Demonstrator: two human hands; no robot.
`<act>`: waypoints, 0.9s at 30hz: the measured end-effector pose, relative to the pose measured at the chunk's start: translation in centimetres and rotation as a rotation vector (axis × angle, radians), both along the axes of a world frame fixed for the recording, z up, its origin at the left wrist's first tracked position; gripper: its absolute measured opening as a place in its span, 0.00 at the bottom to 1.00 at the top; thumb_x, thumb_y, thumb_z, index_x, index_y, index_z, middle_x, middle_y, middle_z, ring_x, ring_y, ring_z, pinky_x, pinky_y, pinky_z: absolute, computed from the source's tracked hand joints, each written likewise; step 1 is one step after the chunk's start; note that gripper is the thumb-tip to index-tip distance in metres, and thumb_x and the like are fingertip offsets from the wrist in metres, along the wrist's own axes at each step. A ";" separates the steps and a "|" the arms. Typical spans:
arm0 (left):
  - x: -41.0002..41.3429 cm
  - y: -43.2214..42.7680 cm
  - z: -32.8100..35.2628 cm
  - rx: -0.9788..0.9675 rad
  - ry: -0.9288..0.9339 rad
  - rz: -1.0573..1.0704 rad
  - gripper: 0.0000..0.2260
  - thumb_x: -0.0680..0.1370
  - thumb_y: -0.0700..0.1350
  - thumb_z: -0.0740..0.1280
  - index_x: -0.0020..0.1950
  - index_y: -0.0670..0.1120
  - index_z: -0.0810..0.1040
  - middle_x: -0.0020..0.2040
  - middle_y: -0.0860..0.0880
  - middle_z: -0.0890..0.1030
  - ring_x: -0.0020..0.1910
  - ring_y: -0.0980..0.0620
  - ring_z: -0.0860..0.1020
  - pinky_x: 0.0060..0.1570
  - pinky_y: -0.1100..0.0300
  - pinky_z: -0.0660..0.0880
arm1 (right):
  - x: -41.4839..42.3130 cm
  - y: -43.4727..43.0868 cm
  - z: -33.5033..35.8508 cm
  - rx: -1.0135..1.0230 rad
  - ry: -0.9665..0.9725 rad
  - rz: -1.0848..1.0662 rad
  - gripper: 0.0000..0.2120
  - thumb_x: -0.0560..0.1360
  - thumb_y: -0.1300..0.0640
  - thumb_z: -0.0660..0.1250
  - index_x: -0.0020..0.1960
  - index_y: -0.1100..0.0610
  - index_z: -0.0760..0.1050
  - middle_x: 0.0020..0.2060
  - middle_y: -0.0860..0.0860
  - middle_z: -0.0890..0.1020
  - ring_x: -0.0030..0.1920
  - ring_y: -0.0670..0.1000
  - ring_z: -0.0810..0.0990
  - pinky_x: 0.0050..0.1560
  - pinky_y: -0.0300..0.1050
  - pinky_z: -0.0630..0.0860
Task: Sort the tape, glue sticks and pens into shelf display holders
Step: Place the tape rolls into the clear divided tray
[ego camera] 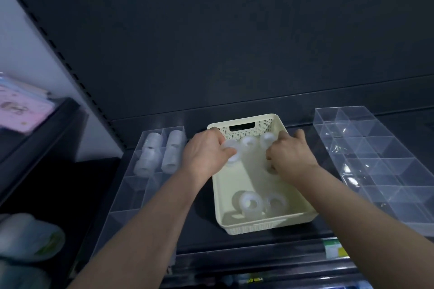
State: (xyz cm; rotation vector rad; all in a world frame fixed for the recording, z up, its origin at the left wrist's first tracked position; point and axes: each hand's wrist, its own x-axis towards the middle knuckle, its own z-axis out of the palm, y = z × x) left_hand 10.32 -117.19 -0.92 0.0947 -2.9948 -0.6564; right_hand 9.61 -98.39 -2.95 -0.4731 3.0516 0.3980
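Centre frame, a cream perforated basket [253, 227] sits on the dark shelf [197, 237]. The left hand [206, 151] reaches over its far left rim, fingers and thumb curled round a clear tape roll [231, 146]. The right hand [292, 155] dips in from the right, fingers bent downward (whether they hold anything, I cannot tell). Several loose tape rolls [250, 202] lie at the basket's near end, with more at its far end. At left, a clear display holder [126, 192] has stacked rolls [172, 152] in its far compartments. Another clear divided holder [385, 171] stands at right.

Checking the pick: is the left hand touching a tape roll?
Touching. In the head view the left hand grips a tape roll with thumb and fingers inside the basket.
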 end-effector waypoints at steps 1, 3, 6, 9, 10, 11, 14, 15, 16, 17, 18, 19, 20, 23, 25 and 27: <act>0.0 -0.2 -0.1 0.011 0.013 0.002 0.11 0.71 0.55 0.70 0.46 0.52 0.75 0.44 0.54 0.81 0.47 0.50 0.78 0.44 0.55 0.76 | 0.0 0.0 -0.1 -0.009 0.010 -0.005 0.04 0.70 0.57 0.62 0.39 0.51 0.75 0.38 0.48 0.74 0.48 0.51 0.68 0.49 0.51 0.56; 0.1 -0.7 -0.1 0.046 0.036 0.009 0.11 0.71 0.55 0.71 0.46 0.52 0.76 0.43 0.55 0.81 0.47 0.52 0.79 0.45 0.55 0.76 | 0.0 0.1 -0.3 -0.066 0.046 -0.010 0.04 0.71 0.56 0.62 0.41 0.51 0.75 0.38 0.47 0.76 0.48 0.50 0.70 0.49 0.50 0.56; 0.4 -2.1 0.2 0.121 0.062 0.033 0.10 0.71 0.55 0.72 0.45 0.52 0.76 0.41 0.56 0.81 0.45 0.54 0.79 0.47 0.53 0.77 | 0.3 -0.4 0.1 -0.173 0.170 0.019 0.06 0.76 0.51 0.62 0.51 0.51 0.74 0.42 0.48 0.80 0.49 0.52 0.77 0.50 0.48 0.62; 1.2 -3.9 0.7 0.174 0.057 0.038 0.10 0.70 0.55 0.72 0.44 0.53 0.76 0.37 0.59 0.80 0.44 0.58 0.79 0.45 0.55 0.78 | 1.0 -2.3 1.2 -0.516 0.112 0.003 0.06 0.78 0.53 0.61 0.51 0.54 0.70 0.42 0.49 0.79 0.46 0.56 0.78 0.43 0.46 0.67; 1.5 -4.5 0.9 0.205 0.053 0.044 0.09 0.70 0.55 0.73 0.45 0.53 0.76 0.37 0.59 0.80 0.44 0.59 0.78 0.45 0.56 0.78 | 1.1 -3.3 1.4 -0.613 0.080 0.013 0.05 0.77 0.54 0.62 0.50 0.54 0.70 0.42 0.49 0.80 0.46 0.57 0.78 0.41 0.47 0.69; 1.9 -5.3 1.2 0.241 0.053 0.052 0.09 0.71 0.54 0.73 0.46 0.53 0.77 0.37 0.59 0.80 0.44 0.59 0.79 0.44 0.57 0.78 | 1.2 -4.4 1.6 -0.681 0.065 0.036 0.04 0.77 0.55 0.62 0.49 0.54 0.70 0.43 0.50 0.80 0.47 0.56 0.78 0.42 0.48 0.72; 3.0 -8.6 2.1 0.318 0.075 0.086 0.12 0.70 0.53 0.74 0.50 0.51 0.78 0.38 0.59 0.80 0.44 0.59 0.79 0.46 0.59 0.77 | 1.8 -7.9 2.1 -0.792 0.032 0.092 0.07 0.75 0.55 0.65 0.53 0.53 0.74 0.47 0.48 0.82 0.50 0.52 0.79 0.48 0.49 0.75; 3.5 -9.9 2.4 0.310 0.085 0.103 0.12 0.70 0.53 0.75 0.50 0.51 0.79 0.38 0.60 0.79 0.43 0.59 0.79 0.46 0.59 0.77 | 2.0 -9.0 2.3 -0.826 0.030 0.104 0.10 0.75 0.54 0.65 0.56 0.52 0.75 0.49 0.48 0.82 0.51 0.51 0.79 0.50 0.48 0.75; 3.9 -11.4 2.5 0.286 0.091 0.124 0.12 0.71 0.53 0.75 0.49 0.51 0.79 0.38 0.60 0.79 0.43 0.59 0.79 0.46 0.58 0.77 | 2.2 -10.1 2.6 -0.854 0.030 0.111 0.12 0.75 0.53 0.66 0.57 0.52 0.76 0.50 0.47 0.82 0.52 0.50 0.79 0.51 0.47 0.75; 4.3 -12.9 2.6 0.256 0.087 0.147 0.11 0.71 0.52 0.74 0.49 0.51 0.78 0.38 0.60 0.78 0.43 0.58 0.79 0.46 0.58 0.77 | 2.3 -11.1 2.8 -0.867 0.032 0.117 0.13 0.74 0.52 0.67 0.58 0.51 0.77 0.51 0.48 0.81 0.52 0.50 0.79 0.52 0.47 0.74; 4.7 -14.4 2.7 0.228 0.070 0.167 0.10 0.71 0.52 0.74 0.48 0.51 0.78 0.38 0.59 0.78 0.43 0.57 0.78 0.46 0.57 0.77 | 2.4 -12.1 3.0 -0.860 0.036 0.127 0.14 0.74 0.52 0.67 0.59 0.51 0.77 0.51 0.48 0.80 0.52 0.50 0.78 0.52 0.46 0.74; 5.0 -15.9 2.6 0.201 0.039 0.180 0.09 0.71 0.51 0.74 0.47 0.51 0.77 0.38 0.58 0.79 0.43 0.56 0.78 0.46 0.58 0.77 | 2.6 -13.1 3.1 -0.845 0.039 0.140 0.16 0.73 0.51 0.68 0.60 0.50 0.77 0.50 0.48 0.78 0.52 0.50 0.77 0.51 0.45 0.73; 5.4 -17.1 2.4 0.180 -0.001 0.183 0.09 0.71 0.49 0.74 0.46 0.51 0.77 0.38 0.57 0.79 0.43 0.55 0.79 0.46 0.58 0.76 | 2.9 -14.1 3.1 -0.830 0.038 0.152 0.17 0.73 0.50 0.69 0.61 0.49 0.77 0.48 0.47 0.76 0.50 0.49 0.76 0.49 0.44 0.72; 6.3 -19.6 1.6 0.138 -0.136 0.144 0.08 0.70 0.45 0.75 0.46 0.52 0.78 0.43 0.54 0.81 0.46 0.53 0.79 0.50 0.56 0.77 | 3.9 -16.8 3.0 -0.838 0.001 0.170 0.17 0.72 0.49 0.70 0.61 0.48 0.77 0.46 0.44 0.71 0.48 0.46 0.74 0.48 0.41 0.70; 6.7 -20.0 0.9 0.090 -0.169 0.089 0.09 0.69 0.43 0.75 0.47 0.52 0.80 0.45 0.54 0.81 0.48 0.53 0.79 0.52 0.55 0.77 | 4.5 -18.3 2.8 -0.856 -0.016 0.174 0.17 0.72 0.48 0.70 0.61 0.48 0.77 0.46 0.44 0.72 0.48 0.46 0.74 0.50 0.42 0.72; 6.9 -19.8 -0.1 -0.004 -0.135 0.019 0.10 0.70 0.44 0.75 0.49 0.51 0.81 0.48 0.53 0.80 0.49 0.52 0.78 0.52 0.55 0.76 | 5.1 -19.3 2.4 -0.880 -0.018 0.174 0.16 0.73 0.49 0.70 0.60 0.48 0.78 0.46 0.44 0.72 0.47 0.46 0.74 0.51 0.42 0.72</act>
